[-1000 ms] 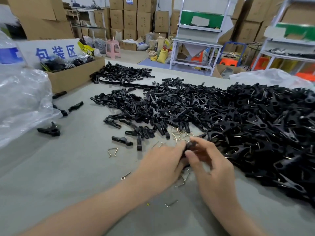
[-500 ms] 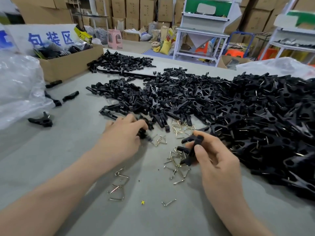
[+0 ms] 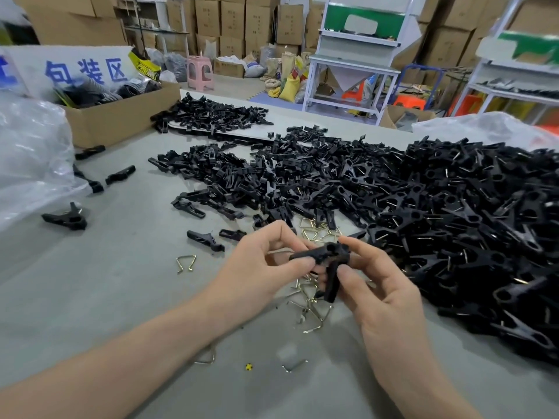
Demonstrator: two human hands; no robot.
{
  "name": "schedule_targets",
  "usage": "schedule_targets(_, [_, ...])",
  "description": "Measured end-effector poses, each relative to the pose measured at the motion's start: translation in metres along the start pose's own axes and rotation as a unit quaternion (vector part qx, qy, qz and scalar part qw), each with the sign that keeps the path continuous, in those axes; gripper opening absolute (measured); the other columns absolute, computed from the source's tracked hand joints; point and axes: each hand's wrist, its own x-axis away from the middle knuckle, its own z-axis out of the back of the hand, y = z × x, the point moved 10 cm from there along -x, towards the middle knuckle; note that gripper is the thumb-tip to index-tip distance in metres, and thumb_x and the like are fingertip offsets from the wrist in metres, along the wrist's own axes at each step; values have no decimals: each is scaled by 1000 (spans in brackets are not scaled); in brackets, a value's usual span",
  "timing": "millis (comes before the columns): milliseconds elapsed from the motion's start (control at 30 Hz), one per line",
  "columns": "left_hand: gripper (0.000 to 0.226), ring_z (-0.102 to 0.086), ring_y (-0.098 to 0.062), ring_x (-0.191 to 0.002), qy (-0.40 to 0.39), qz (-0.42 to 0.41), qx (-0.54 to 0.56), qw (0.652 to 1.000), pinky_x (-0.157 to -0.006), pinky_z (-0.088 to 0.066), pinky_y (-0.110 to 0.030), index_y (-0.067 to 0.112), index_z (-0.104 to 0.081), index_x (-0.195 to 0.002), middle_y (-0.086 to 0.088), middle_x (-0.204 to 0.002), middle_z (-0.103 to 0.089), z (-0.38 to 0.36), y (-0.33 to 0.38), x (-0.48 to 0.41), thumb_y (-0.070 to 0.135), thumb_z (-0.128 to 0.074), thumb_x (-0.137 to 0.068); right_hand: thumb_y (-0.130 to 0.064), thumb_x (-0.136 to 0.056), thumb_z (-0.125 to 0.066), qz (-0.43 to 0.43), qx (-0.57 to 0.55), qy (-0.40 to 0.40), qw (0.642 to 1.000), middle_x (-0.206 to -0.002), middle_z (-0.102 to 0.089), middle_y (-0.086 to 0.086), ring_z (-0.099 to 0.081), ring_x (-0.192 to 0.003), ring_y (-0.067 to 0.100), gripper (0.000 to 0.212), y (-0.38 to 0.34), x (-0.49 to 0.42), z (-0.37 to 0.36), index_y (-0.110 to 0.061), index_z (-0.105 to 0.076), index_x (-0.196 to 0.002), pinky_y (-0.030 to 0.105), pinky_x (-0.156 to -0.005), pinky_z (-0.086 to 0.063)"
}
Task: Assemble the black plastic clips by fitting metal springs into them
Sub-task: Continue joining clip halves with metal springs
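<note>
Both hands meet over the grey table (image 3: 90, 297), pinching black clip pieces between them: the left hand (image 3: 260, 276) closes finger and thumb on a clip half (image 3: 314, 254) lying crosswise, while the right hand (image 3: 384, 294) grips a second clip half (image 3: 332, 279) hanging downward. The two halves touch at their upper ends. Loose metal springs (image 3: 314, 300) lie on the table directly under the hands, and a large heap of black clips (image 3: 453, 222) spreads to the right.

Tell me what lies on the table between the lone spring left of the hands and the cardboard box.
Head view: two loose black clip halves, then bare table, between spring and box.
</note>
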Motion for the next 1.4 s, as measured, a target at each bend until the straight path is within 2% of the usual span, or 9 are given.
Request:
schedule_targets(100, [20, -70, -15, -85, -27, -16, 15, 999, -78, -55, -23, 8, -58, -77, -1, -98, -73, -8, 3, 1, -6, -72, -77, 1, -87, -57, -7, -28, 7, 1000, -90, -72, 7, -71, -84, 25, 30, 0, 0, 1, -22, -70, -100, 26, -69, -57])
schedule_targets(200, [18, -69, -14, -79, -43, -14, 46, 998, -80, -56, -28, 10, -66, -79, -4, -90, -74, -12, 5, 2, 15, -77, -66, 1, -87, -58, 1, -17, 12, 1000, -87, -70, 9, -71, -80, 21, 30, -4, 1, 2, -24, -72, -97, 21, -67, -56])
schedule_targets(300, [12, -63, -9, -71, -22, -18, 15, 999, -71, -51, -20, 18, -71, -73, -16, -86, -72, -8, 6, 1, 29, -72, -69, 0, -86, -60, 13, -1, 8, 1000, -87, -66, 12, -72, -76, 26, 32, -8, 3, 0, -27, -72, -98, 24, -68, -57])
schedule_targets(500, [13, -68, -11, -75, -35, 35, 84, 995, -70, -54, -20, 9, -64, -84, -7, -83, -74, -12, -8, 2, 6, -72, -73, 4, -86, -59, -5, 3, 22, 1000, -78, -70, 3, -69, -64, 23, 34, -2, 2, 1, -25, -74, -92, 25, -62, -57])
schedule_targets(700, [24, -70, -14, -80, -25, 45, 113, 992, -74, -56, -24, 7, -63, -99, -6, -88, -75, -10, -9, 1, -8, -65, -81, 0, -88, -57, -11, -8, 7, 1000, -81, -73, 10, -67, -62, 18, 27, -5, 2, -1, -21, -73, -87, 25, -63, -56])
schedule_targets(967, [28, -70, -11, -78, -51, 52, 94, 993, -70, -53, -18, 15, -68, -95, -2, -86, -74, -15, -11, 3, -6, -70, -77, -2, -88, -58, -10, 9, 5, 1000, -75, -71, 9, -67, -61, 17, 23, -5, 5, -2, -20, -72, -86, 22, -62, -55])
schedule_targets(1100, [28, -69, -10, -75, -52, 54, 109, 991, -69, -52, -17, 15, -68, -94, -2, -84, -74, -16, -11, 3, 6, -73, -68, -10, -82, -61, -37, -15, -2, 999, -74, -71, 10, -64, -59, 16, 16, 1, 3, -3, -20, -73, -86, 21, -60, -54])
schedule_targets(1233, [33, -69, -11, -77, -60, 55, 107, 991, -70, -53, -18, 10, -68, -97, -4, -85, -74, -17, -11, 3, 10, -74, -65, -4, -86, -58, -44, -15, -10, 999, -74, -71, 11, -64, -58, 16, 21, 3, 2, -4, -19, -74, -88, 20, -58, -52])
schedule_targets(1400, [30, -70, -10, -76, -66, 64, 119, 989, -69, -54, -18, 11, -69, -95, -4, -84, -75, -17, -11, 2, 9, -73, -65, -15, -71, -62, -75, -66, -5, 995, -74, -71, 11, -62, -55, 15, 20, 8, 1, -5, -16, -77, -85, 20, -55, -52])
